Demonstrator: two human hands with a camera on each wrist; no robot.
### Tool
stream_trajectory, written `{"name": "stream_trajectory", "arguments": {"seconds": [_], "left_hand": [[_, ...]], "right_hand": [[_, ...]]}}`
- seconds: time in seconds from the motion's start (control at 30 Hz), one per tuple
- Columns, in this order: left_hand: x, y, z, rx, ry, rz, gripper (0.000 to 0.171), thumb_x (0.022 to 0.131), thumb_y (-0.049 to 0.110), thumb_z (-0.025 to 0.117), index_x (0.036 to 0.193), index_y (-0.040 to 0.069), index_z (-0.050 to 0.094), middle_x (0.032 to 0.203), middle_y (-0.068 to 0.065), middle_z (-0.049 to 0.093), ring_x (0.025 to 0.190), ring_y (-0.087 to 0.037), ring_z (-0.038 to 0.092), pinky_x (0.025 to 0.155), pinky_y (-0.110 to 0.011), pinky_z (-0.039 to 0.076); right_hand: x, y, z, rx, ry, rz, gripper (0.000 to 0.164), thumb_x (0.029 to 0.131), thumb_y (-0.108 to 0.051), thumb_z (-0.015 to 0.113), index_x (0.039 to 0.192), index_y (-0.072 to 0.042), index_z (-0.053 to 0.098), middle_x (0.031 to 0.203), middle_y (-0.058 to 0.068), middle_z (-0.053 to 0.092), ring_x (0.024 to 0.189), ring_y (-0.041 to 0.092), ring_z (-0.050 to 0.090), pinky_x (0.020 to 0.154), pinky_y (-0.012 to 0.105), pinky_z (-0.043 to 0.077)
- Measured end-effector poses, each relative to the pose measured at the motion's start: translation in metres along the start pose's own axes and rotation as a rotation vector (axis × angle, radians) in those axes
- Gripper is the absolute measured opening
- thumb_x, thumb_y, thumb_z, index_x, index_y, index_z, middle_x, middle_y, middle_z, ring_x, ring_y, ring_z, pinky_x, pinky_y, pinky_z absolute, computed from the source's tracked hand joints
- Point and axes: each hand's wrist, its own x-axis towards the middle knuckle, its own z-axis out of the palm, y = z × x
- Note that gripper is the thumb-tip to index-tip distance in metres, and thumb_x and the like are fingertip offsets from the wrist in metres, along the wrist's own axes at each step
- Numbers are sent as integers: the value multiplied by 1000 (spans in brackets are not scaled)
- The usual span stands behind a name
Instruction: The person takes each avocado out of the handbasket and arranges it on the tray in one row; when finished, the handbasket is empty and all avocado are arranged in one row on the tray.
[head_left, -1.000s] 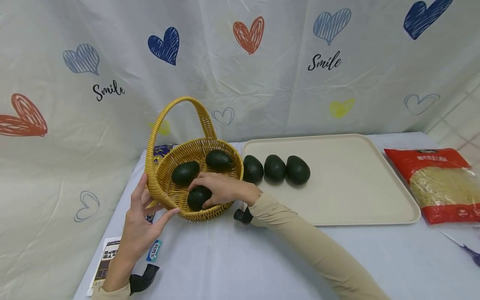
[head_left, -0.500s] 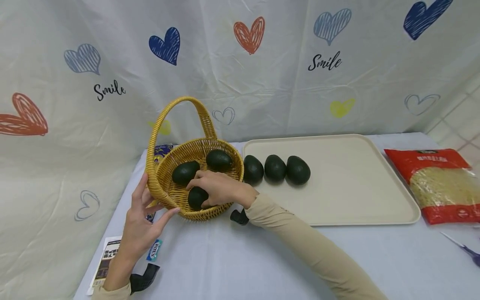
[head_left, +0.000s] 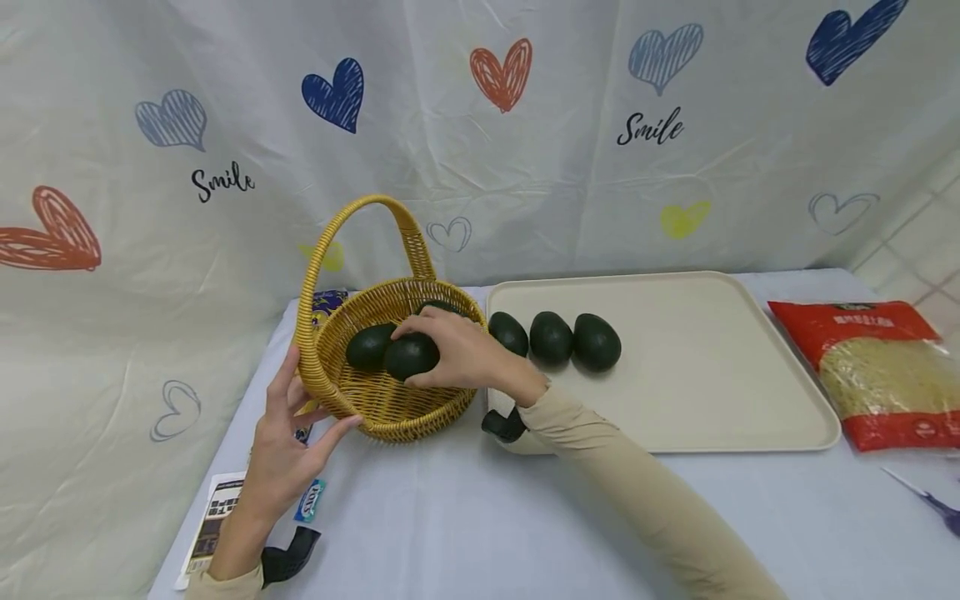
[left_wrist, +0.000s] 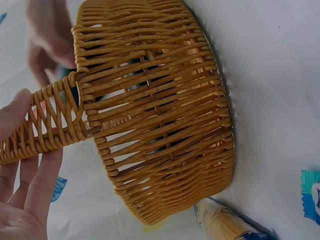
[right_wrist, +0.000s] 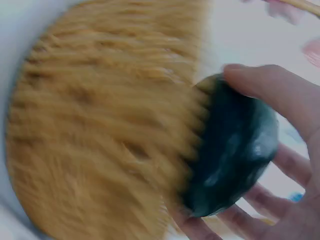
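Observation:
In the head view, my right hand grips a dark green avocado, lifted inside the yellow wicker basket. Thumb and fingers clasp that same avocado in the right wrist view, near the basket's blurred wall. Two other avocados lie in the basket, one at left, the other partly covered by my right hand. My left hand holds the foot of the basket's handle, thumb on one side and fingers on the other. Three avocados sit in a row on a cream tray.
The tray stands right of the basket, partly behind it. Further right lie a red bag of pasta and scissors. Near my left wrist are a small blue-green packet and a printed card; a blue-and-yellow package stands behind the basket.
My right hand has raised the avocado from the basket's near side, up and slightly right. The left hand and the basket stay in place.

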Motion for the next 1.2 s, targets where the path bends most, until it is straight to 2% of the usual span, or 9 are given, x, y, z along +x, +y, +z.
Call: {"name": "stream_trajectory", "arguments": {"seconds": [0.13,0.23,0.4,0.53,0.6,0.67,0.83,0.93,1.2], "left_hand": [[0,-2,0,-18,4,18,102,93,49,67,164,0,13,137,-30,61,118,7,58,87,-11,57],[0,-3,-2,-11,11,26,102,93,50,67,163,-1,14,135,-30,62,118,8,58,87,-11,57],[-2,-3,-3,5,17,28,102,94,53,66,163,-2,14,133,-30,63,116,9,58,87,-9,56],[-2,-2,-3,-6,14,22,102,95,53,65,163,-1,14,134,-31,62,115,6,59,87,-10,56],[-2,-1,-3,-5,14,13,102,95,55,64,163,-1,14,134,-31,62,115,5,60,87,-10,56],[-2,-2,-3,-2,15,16,102,95,55,64,163,-1,14,133,-31,62,115,5,60,87,-10,56],[-1,-2,-3,-3,16,24,101,95,54,65,163,-1,14,134,-30,62,116,7,58,88,-9,55],[-2,-2,-1,-15,13,18,102,95,53,65,163,-1,13,134,-31,62,115,7,59,87,-10,56],[-1,-3,1,-20,9,27,102,94,53,65,163,-1,14,135,-30,62,115,5,60,87,-11,57]], "right_hand": [[-23,9,-43,110,173,-26,55,83,-25,90,132,-10,67,129,7,66,119,24,60,100,41,54],[-47,23,-76,138,262,26,58,83,-22,91,133,-8,67,131,8,67,117,28,62,95,42,56],[-96,52,-120,128,336,261,60,87,-25,87,139,-10,61,137,11,63,116,36,61,86,47,56],[-133,80,-139,109,339,452,60,93,-33,82,143,-12,56,138,15,60,119,37,57,84,45,51],[-148,95,-142,104,316,534,62,95,-37,79,144,-10,54,137,18,58,117,38,57,81,41,52],[-160,111,-141,104,282,605,66,96,-41,76,147,-7,51,137,24,56,117,41,56,83,41,52],[-176,139,-129,109,212,738,74,99,-47,69,150,1,43,140,36,49,123,48,50,94,56,52],[-177,146,-120,81,188,766,75,100,-48,67,148,4,43,140,40,49,124,51,50,94,59,51],[-175,148,-109,23,125,779,71,102,-46,64,144,8,44,133,40,55,116,51,57,87,56,55]]}}
